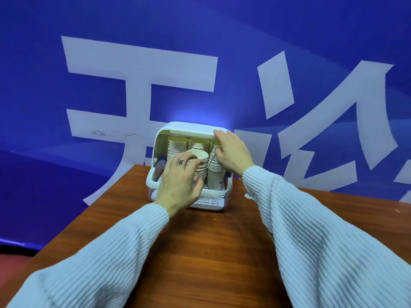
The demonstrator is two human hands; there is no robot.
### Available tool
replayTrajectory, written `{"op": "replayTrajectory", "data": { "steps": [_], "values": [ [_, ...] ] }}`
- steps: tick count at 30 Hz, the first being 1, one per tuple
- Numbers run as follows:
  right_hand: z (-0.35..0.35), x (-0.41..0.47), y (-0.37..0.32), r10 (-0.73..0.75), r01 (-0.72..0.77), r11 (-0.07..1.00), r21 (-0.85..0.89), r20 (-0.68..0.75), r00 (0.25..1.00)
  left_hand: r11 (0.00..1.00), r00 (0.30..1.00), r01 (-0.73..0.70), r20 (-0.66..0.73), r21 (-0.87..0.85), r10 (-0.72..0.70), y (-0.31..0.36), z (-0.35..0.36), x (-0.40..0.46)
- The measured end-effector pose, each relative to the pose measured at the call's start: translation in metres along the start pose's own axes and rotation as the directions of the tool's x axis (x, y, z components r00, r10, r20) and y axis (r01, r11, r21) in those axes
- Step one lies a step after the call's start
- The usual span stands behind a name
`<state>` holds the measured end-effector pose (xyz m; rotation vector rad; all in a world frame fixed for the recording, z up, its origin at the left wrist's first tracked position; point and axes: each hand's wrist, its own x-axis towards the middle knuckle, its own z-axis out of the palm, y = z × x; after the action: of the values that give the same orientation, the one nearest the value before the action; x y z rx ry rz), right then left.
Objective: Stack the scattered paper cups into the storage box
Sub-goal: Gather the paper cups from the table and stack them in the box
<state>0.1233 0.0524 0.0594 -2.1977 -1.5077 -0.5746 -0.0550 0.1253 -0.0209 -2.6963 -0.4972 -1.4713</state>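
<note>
A white storage box [193, 127] stands at the far edge of the wooden table [200, 252], its front open. Inside it stand several stacks of beige paper cups, upside down. My left hand [180, 183] is wrapped around the front stack of paper cups [200, 165], at the box's opening. My right hand [233, 152] rests with its fingertips on the raised lid edge [191, 132] and its palm against the right-hand cup stack [216, 174]. The back stacks are partly hidden behind the front ones.
A blue wall with large white characters [142, 90] rises directly behind the table. The table's left edge runs diagonally; beyond it lie blue and red floor [13, 256]. No loose cups show on the tabletop.
</note>
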Motion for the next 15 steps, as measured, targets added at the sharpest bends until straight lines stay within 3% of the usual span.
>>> {"op": "replayTrajectory", "data": {
  "steps": [3, 6, 9, 15],
  "values": [
    [-0.006, 0.008, -0.004, 0.019, -0.018, 1.0, -0.023, 0.037, 0.999, 0.999, 0.992, -0.044, 0.12, 0.003, 0.043, 0.005, 0.004, -0.017],
    [-0.009, 0.006, -0.007, 0.034, -0.034, 0.999, 0.002, 0.027, 0.999, 0.999, 0.992, 0.031, 0.126, -0.017, -0.028, 0.004, 0.004, -0.02],
    [-0.006, -0.001, -0.007, 0.025, -0.025, 1.0, 0.001, -0.049, 0.998, 0.996, 0.988, 0.087, 0.132, -0.019, -0.084, 0.003, -0.001, -0.02],
    [-0.003, -0.015, -0.013, -0.042, 0.034, 0.998, -0.059, -0.153, 0.987, 0.997, 0.982, 0.072, 0.178, 0.001, -0.071, 0.004, -0.006, -0.026]
  ]
}}
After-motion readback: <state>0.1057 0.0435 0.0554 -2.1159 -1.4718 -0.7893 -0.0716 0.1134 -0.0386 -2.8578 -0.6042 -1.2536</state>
